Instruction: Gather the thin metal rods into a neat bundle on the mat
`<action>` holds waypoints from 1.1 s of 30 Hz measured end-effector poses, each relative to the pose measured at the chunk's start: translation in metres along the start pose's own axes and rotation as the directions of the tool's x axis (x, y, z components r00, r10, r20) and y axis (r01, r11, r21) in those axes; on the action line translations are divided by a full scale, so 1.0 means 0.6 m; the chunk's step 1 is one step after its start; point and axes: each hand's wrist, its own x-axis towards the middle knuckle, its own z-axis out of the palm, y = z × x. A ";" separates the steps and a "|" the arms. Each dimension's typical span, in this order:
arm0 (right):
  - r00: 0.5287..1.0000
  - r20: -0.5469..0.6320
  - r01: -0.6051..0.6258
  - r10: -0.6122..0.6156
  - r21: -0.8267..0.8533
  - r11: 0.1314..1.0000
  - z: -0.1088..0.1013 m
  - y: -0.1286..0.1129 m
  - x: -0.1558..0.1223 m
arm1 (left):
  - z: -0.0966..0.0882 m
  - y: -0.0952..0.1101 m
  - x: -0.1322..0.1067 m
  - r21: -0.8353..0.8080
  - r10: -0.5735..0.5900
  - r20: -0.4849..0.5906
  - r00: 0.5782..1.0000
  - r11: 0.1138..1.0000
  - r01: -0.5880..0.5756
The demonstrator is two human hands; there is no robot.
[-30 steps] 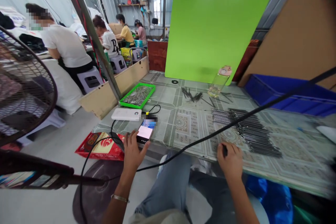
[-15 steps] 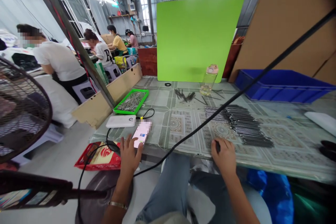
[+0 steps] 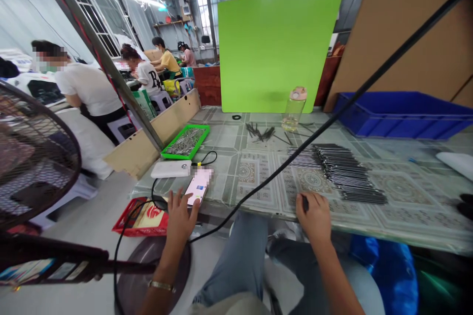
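Observation:
My left hand [image 3: 180, 219] rests at the table's near edge with its fingers spread, the thumb touching a lit phone [image 3: 198, 187]. The phone lies beside a white power bank [image 3: 170, 169] with a black cable. My right hand [image 3: 314, 216] sits curled on the table edge, closed on a small dark thing [image 3: 305, 203] I cannot make out. Just beyond it lies a long row of thin dark metal rods [image 3: 338, 170] on the patterned table [image 3: 258, 172].
A green tray [image 3: 186, 141] of small metal pieces, loose rods [image 3: 264, 133], a clear bottle [image 3: 294, 110], a green board [image 3: 277, 44] and a blue bin [image 3: 402, 115] stand further back. A fan [image 3: 33, 157] is at left. Several people sit working at far left.
The view has swung slightly; both hands stay at the table edge, the left still on the phone, the right still curled around the small dark thing.

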 end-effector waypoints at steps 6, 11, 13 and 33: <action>1.000 -0.018 0.008 -0.008 -0.020 1.000 -0.002 -0.002 0.001 | -0.012 0.011 -0.012 -0.020 -0.035 -0.025 0.999 0.999 0.034; 1.000 -0.019 0.025 -0.025 -0.026 0.999 -0.002 -0.001 0.002 | -0.021 0.024 -0.015 -0.038 -0.079 -0.105 0.991 0.996 0.075; 1.000 -0.020 0.020 -0.021 -0.033 0.999 -0.001 0.000 0.000 | -0.021 0.026 -0.017 -0.034 -0.088 -0.091 0.992 0.996 0.085; 0.997 -0.029 0.066 -0.067 -0.051 0.997 0.002 0.005 -0.002 | 0.022 0.074 0.143 0.123 -0.223 0.158 0.962 0.971 0.205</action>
